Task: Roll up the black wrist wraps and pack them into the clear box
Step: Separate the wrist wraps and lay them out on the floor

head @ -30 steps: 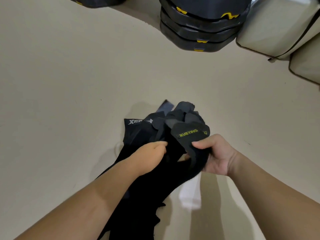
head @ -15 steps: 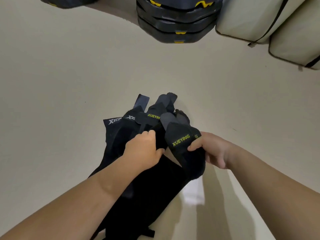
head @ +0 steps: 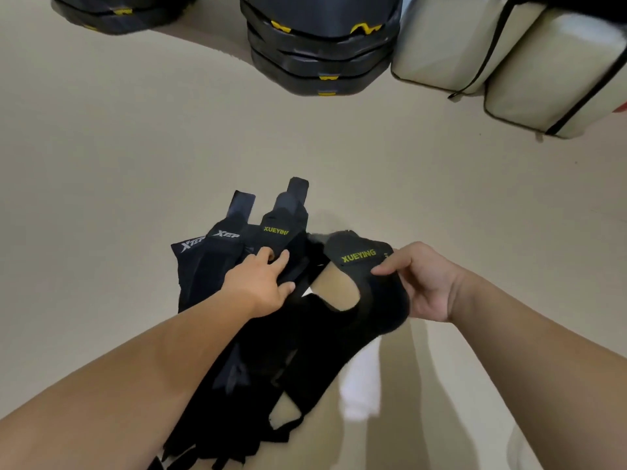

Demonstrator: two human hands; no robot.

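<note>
Several black wrist wraps (head: 217, 266) lie bunched on the beige floor, two with white XTEP print, one with yellow XUEYING print. My left hand (head: 258, 283) rests on this pile, fingers spread and pressing it down. My right hand (head: 420, 283) pinches the end of a separate XUEYING wrap (head: 359, 262), held a little to the right of the pile; its long tail trails down toward me. No clear box is in view.
A stack of black pads with yellow marks (head: 319, 52) stands at the far middle, another black stack (head: 115, 11) at far left. Two cream cushions with black trim (head: 509, 59) lie at far right. Something white (head: 363, 385) shows under the wrap's tail.
My right hand has pulled one XUEYING wrap rightward, away from the bunch. My left hand opened and flattened onto the remaining wraps, which now lie spread on the floor.
</note>
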